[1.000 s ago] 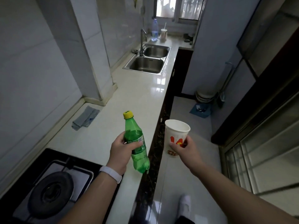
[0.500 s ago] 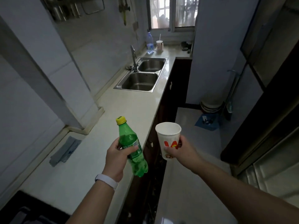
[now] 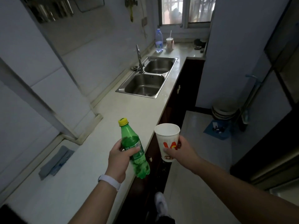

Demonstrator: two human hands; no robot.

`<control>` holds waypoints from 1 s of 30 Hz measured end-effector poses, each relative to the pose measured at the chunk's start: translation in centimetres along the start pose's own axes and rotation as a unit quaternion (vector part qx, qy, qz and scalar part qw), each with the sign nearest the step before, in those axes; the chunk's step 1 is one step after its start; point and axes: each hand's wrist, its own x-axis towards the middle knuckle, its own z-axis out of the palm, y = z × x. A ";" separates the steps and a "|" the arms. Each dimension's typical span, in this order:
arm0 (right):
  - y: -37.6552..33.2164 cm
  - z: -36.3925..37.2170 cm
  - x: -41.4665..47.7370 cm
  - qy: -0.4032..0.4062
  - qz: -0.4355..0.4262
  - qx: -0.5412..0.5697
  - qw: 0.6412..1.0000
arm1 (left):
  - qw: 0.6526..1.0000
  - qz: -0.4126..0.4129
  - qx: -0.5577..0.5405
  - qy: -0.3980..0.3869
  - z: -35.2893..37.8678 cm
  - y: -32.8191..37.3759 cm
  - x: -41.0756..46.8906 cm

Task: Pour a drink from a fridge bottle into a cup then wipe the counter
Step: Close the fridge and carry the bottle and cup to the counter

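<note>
Green translucent plastic soda bottle [image 3: 135, 152], yellow screw cap [image 3: 123, 122] on, tilted with the neck leaning up and to the left, carried in the air over the front edge of the pale stone counter [image 3: 129, 107]. Gripped round its labelled middle by the left hand [image 3: 119, 160], fingers and thumb wrapped about it, white wristband [image 3: 110, 181] at the wrist. Just right of it and apart from it, white paper cup [image 3: 168, 139] with red print, upright, no liquid visible inside, clasped round its lower half by the right hand [image 3: 179, 152], out past the counter edge above the floor. Further out on the counter: folded grey cloth [image 3: 55, 160] by the left wall, 2-basin steel sink [image 3: 145, 84] ahead, clear water bottle [image 3: 159, 41] near the window.

Judging by this: bottle and cup fetched, nothing poured yet. Left to do: free a hand, probably by setting the cup down, unscrew the cap, pour, then take the grey cloth and wipe the counter.
</note>
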 end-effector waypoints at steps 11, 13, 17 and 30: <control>-4.9 -0.9 13.6 -0.014 0.001 -0.033 0.999 | 1.000 0.005 -0.011 0.005 2.9 1.3 15.0; -6.1 -0.5 16.3 -0.024 -0.001 -0.038 0.999 | 1.000 0.013 -0.009 0.005 2.9 2.1 17.8; -7.8 1.2 21.4 -0.034 -0.007 -0.047 0.998 | 0.999 0.027 -0.007 0.019 1.9 3.5 21.9; -9.9 10.5 32.0 -0.165 -0.014 -0.082 0.983 | 0.980 -0.010 -0.030 0.199 -6.1 2.6 25.2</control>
